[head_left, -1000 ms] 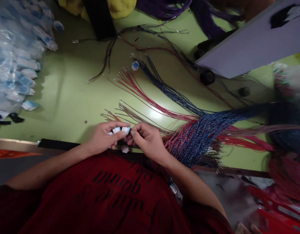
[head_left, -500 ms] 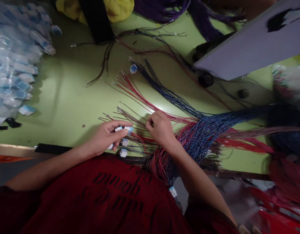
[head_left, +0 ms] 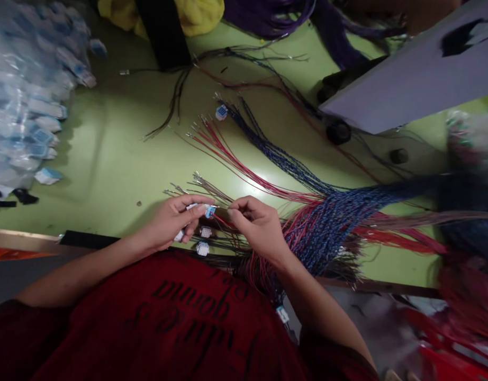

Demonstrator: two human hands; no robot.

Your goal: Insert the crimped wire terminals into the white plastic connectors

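Between the thumb and fingers of my left hand [head_left: 174, 219] is a blue-and-white connector housing [head_left: 210, 211], with more white housings partly hidden in the palm. My right hand [head_left: 258, 225] pinches a thin wire [head_left: 218, 207], its metal tip close to the connector's right side; whether it touches is too small to tell. Two white connectors [head_left: 202, 248] with wires lie just below my left hand. Fanned out above my hands are brown wires [head_left: 209, 186], red wires [head_left: 244, 174] and twisted blue-black wires [head_left: 276, 152]. One blue connector [head_left: 221, 112] sits at the blue-black wires' ends.
A clear plastic bag [head_left: 25, 106] of blue-and-white connectors lies at the left. Dark loose wires [head_left: 176, 100] and a black upright bar [head_left: 164, 37] are at the back. A pale slanted panel [head_left: 410, 74] stands at the right. The green table's front edge [head_left: 25, 236] runs before me.
My right hand has moved from the brown wires slightly down and left, bringing a wire's tip up to the connector. My left hand keeps its hold, with the connector slightly turned.
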